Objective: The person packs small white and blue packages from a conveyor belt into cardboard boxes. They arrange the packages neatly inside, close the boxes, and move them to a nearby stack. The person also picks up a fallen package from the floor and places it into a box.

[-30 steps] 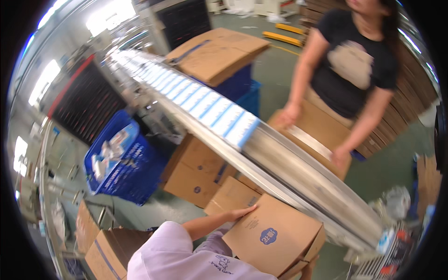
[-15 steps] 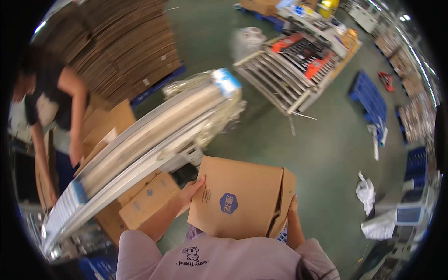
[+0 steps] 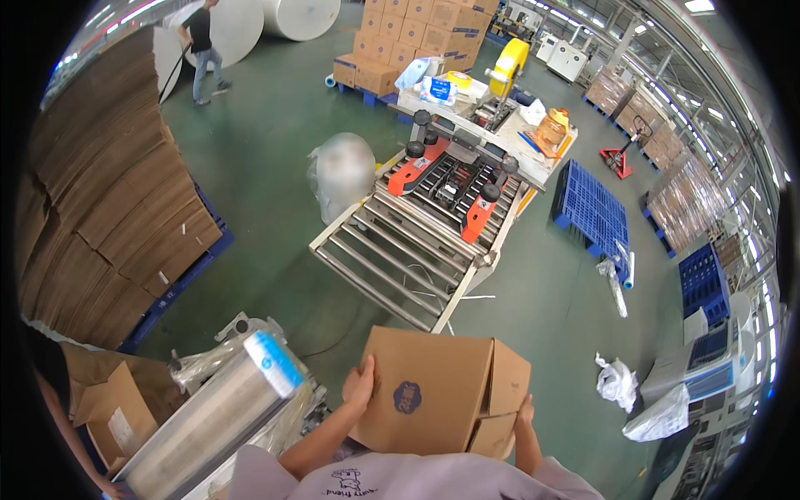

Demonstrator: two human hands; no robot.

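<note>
A factory packing floor: a roller conveyor [image 3: 387, 265] with orange guides [image 3: 478, 221] stands on green flooring [image 3: 267, 192] in a wide hall. Left of the conveyor, flat cardboard [image 3: 125, 196] rises in tall stacks; closer to the camera, also on its left, is the end of a belt line [image 3: 196, 421]. Beyond the conveyor, closed cartons [image 3: 417, 33] are piled in rows, while giant white rolls [image 3: 302, 17] sit farther back to its left, near a worker [image 3: 200, 37] on foot. To its right are a blue pallet [image 3: 593, 208], a red pallet truck [image 3: 617, 162] and film-wrapped loads [image 3: 687, 204] beneath rows of ceiling lights [image 3: 701, 6].
</note>
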